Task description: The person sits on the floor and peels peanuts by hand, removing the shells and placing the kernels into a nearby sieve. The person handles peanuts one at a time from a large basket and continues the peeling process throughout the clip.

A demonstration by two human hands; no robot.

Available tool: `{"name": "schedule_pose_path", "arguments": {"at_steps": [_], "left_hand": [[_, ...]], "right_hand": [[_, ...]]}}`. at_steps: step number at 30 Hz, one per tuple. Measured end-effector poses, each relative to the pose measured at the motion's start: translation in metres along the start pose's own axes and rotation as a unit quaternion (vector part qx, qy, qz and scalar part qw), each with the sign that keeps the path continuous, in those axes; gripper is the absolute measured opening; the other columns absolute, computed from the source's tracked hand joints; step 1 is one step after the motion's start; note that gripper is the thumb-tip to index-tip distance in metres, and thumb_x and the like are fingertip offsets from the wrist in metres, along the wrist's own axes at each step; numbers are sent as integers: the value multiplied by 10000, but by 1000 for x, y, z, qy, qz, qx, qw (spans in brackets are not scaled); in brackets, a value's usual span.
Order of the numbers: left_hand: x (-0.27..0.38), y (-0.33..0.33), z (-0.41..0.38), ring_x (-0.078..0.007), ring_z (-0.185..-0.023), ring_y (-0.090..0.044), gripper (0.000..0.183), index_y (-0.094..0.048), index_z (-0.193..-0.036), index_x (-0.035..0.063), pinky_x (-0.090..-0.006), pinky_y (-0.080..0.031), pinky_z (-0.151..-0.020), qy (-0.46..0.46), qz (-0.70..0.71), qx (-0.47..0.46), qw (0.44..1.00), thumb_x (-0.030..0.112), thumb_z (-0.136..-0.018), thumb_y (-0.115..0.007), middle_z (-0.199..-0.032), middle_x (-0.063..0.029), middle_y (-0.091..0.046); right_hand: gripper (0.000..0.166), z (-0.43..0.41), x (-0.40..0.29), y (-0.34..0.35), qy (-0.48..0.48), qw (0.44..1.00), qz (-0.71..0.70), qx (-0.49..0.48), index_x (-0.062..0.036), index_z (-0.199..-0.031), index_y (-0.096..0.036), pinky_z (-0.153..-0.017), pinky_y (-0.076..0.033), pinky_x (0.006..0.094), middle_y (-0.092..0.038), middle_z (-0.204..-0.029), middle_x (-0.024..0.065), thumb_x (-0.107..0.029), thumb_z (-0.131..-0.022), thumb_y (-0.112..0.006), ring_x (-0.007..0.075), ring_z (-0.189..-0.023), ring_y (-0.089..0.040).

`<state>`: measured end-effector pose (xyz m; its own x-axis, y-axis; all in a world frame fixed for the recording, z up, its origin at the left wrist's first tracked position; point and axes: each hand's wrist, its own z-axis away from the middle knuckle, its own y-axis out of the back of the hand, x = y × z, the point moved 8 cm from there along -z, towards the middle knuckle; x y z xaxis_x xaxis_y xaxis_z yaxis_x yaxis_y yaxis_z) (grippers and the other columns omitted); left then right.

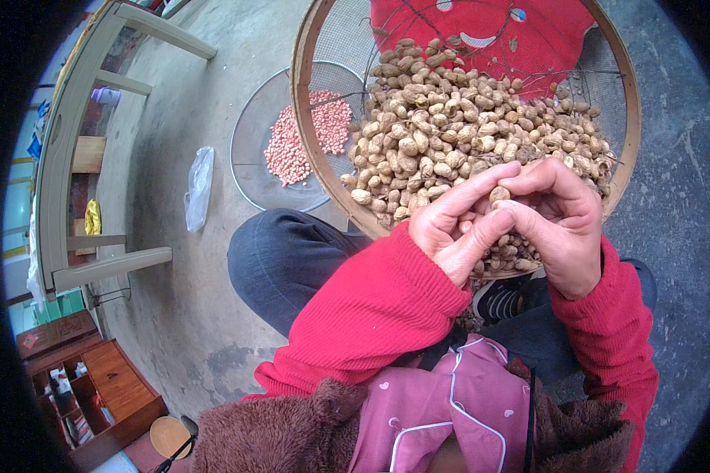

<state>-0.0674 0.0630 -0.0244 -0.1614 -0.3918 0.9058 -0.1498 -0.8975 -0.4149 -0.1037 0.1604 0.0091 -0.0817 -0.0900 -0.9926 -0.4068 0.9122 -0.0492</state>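
In front of me, both hands meet over the near rim of a round wooden-framed sieve [626, 148]. An unshelled peanut [499, 194] is pinched at the fingertips, between the thumb and index finger of my right hand [562, 233]. My left hand [455, 230] closes in from the other side, its fingers against the same peanut. What lies inside my curled palms is mostly hidden. Beneath and beyond the hands, a heap of unshelled peanuts [444, 130] fills much of the sieve. A red cloth [491, 41] with dry stems on it lies at the far side.
Left of the sieve, a round mesh tray [248, 171] holds shelled pink peanut kernels [290, 142]. A clear plastic bag [199, 189] lies on the concrete floor [165, 331]. A grey table [59, 148] stands at far left, a wooden cabinet [118, 378] at lower left. My knee [284, 260] adjoins the sieve.
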Motion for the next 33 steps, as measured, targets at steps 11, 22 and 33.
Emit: {"name": "schedule_pose_path", "arguments": {"at_steps": [11,22,33], "left_hand": [[-4,7,-4,11,-525,-369,348,-453,-1244,63,-145,-298,-463,-1,80,56,995,168,-912,-471,-766,42,-549],[-4,-1,-1,31,-635,-367,456,-410,-1253,-1,-112,-311,-543,-29,75,14,997,98,-843,-584,-870,59,-520],[4,-5,0,-16,-812,-490,426,-420,-1229,-38,-135,-387,-663,-47,39,24,998,93,-853,-570,-996,-29,-569]], "right_hand": [[209,-6,4,-10,-43,995,-88,-21,-3,-950,-553,-642,-427,180,-565,-871,19,14,-757,-629,58,-747,-541],[203,-5,-10,-6,-1,999,44,-11,0,-932,-577,-635,-451,190,-599,-827,24,22,-740,-639,70,-721,-569],[186,1,2,-5,-51,998,-26,11,22,-937,-561,-672,-487,214,-625,-842,72,18,-762,-626,108,-757,-607]]}}
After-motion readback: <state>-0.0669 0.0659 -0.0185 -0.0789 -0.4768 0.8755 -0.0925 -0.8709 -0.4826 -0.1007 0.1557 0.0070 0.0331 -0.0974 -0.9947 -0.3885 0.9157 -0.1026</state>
